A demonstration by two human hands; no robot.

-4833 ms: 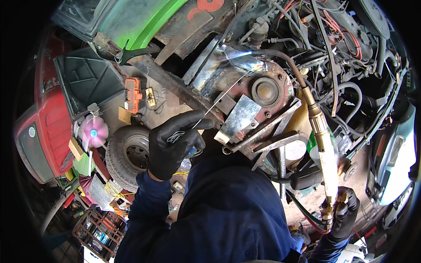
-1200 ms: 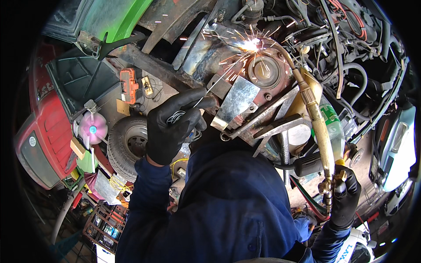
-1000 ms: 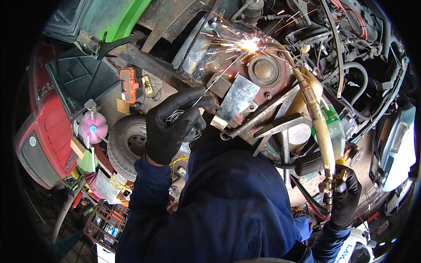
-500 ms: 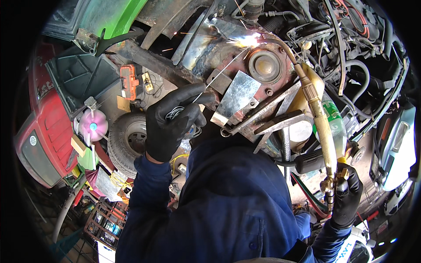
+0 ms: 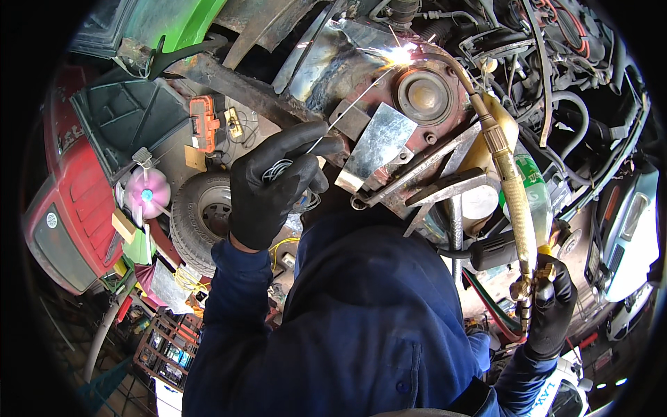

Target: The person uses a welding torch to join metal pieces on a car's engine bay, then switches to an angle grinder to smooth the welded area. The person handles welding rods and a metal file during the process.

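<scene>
In a black glove, my left hand (image 5: 271,191) is closed round a thin filler wire (image 5: 347,111), whose loose coil shows at the palm. The wire's far tip reaches a glaring white spot on a rusty reddish metal part (image 5: 455,104) with a round hub (image 5: 424,97). My right hand (image 5: 552,309), also gloved, is closed round the valve end of a brass gas welding torch (image 5: 514,201). The torch's bent nozzle points at that same spot from the right, and glare hides its tip. A shiny metal plate (image 5: 385,139) leans below the hub.
Engine parts and hoses (image 5: 570,132) crowd the upper right. Beside the torch stands a green-labelled plastic bottle (image 5: 531,184). To the left are a tyre (image 5: 191,219), a spinning pink fan (image 5: 147,194), an orange toolbox (image 5: 203,125) and a red vehicle panel (image 5: 80,208).
Long sparks flying left have given way to a shorter burst round the white spot. The whole picture has shifted slightly; both hands keep their grips.
</scene>
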